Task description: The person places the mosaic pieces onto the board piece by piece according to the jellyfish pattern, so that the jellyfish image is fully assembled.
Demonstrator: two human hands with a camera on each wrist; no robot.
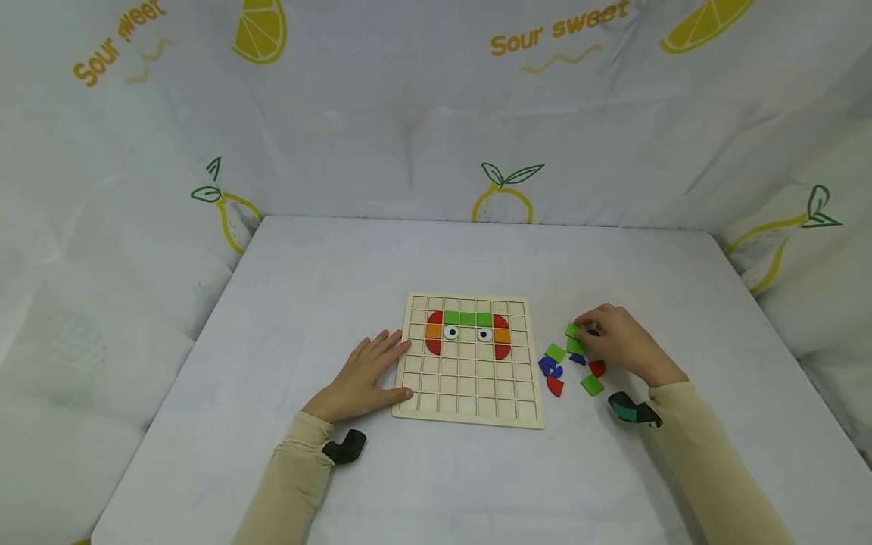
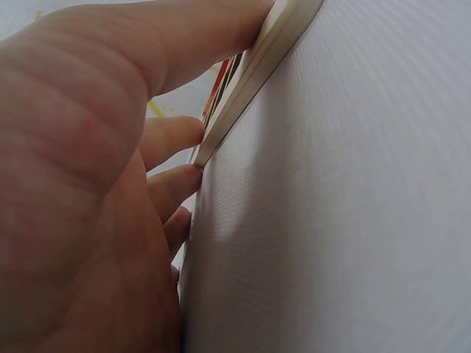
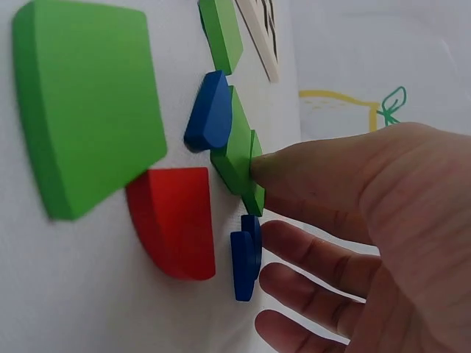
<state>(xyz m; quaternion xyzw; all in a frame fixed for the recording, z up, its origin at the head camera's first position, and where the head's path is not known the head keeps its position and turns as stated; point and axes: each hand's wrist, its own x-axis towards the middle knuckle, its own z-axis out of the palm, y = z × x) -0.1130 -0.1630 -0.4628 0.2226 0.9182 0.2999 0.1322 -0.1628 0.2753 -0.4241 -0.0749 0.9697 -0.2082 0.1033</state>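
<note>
A wooden grid board (image 1: 470, 386) lies flat in the middle of the table. My left hand (image 1: 361, 382) rests along its left edge with fingers spread and fairly straight, the thumb touching the near corner. On the board, green squares (image 1: 467, 319) form a row between red quarter-circles (image 1: 500, 352) and orange squares (image 1: 434, 331); two eye tiles (image 1: 451, 332) sit below the row. To the board's right, my right hand (image 1: 620, 344) pinches a green square tile (image 3: 255, 200) between thumb and index finger. Another green square (image 3: 232, 151) lies right against it.
Loose pieces lie between the board and my right hand: blue pieces (image 1: 548, 366), red quarter-circles (image 1: 555, 386) and green squares (image 1: 592, 385). Dark wrist mounts (image 1: 344, 447) sit on both sleeves. A lemon-printed cloth (image 1: 409, 113) hangs behind the white table (image 1: 341, 265).
</note>
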